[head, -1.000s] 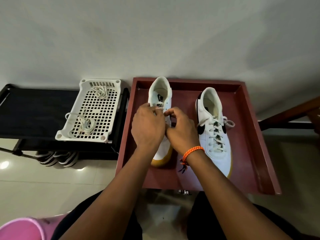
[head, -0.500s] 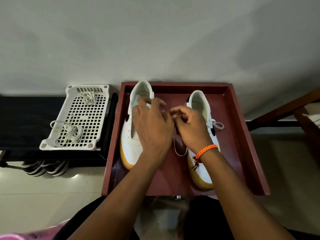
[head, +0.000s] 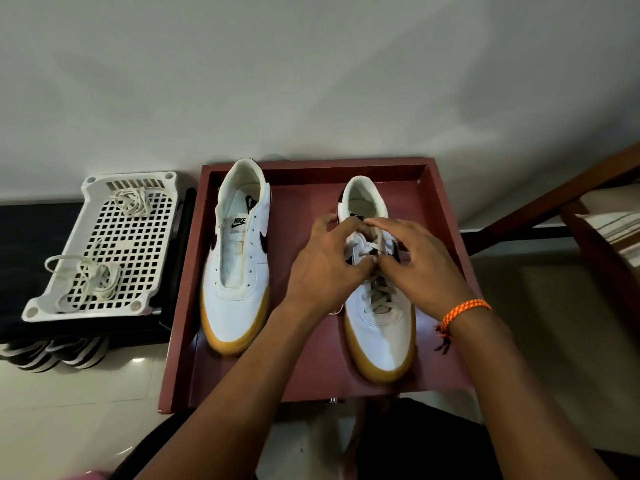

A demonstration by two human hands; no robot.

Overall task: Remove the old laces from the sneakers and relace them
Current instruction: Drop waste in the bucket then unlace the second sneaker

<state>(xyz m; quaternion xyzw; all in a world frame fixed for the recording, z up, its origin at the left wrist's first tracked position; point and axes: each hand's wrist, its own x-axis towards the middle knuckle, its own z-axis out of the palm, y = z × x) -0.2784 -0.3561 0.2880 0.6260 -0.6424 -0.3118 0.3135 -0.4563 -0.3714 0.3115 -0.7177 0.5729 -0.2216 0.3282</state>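
Observation:
Two white sneakers with gum soles stand in a dark red tray point(head: 446, 244). The left sneaker point(head: 239, 271) has no lace, its eyelets bare. The right sneaker point(head: 379, 323) is laced with a white lace point(head: 375, 292). My left hand point(head: 325, 268) and my right hand point(head: 420, 265) meet over the upper part of its lacing, fingers curled and pinching the lace near the tongue. The knot is hidden under my fingers.
A white perforated basket point(head: 104, 251) on a black shelf point(head: 20, 237) at the left holds two loose bundles of white laces point(head: 90, 282). Striped sandals point(head: 55, 351) lie under the shelf. A wooden frame point(head: 588, 188) stands at the right. A wall rises right behind the tray.
Both hands have left the left sneaker and moved right onto the laced right sneaker. The left sneaker now lies uncovered and laceless. The camera view shifted left.

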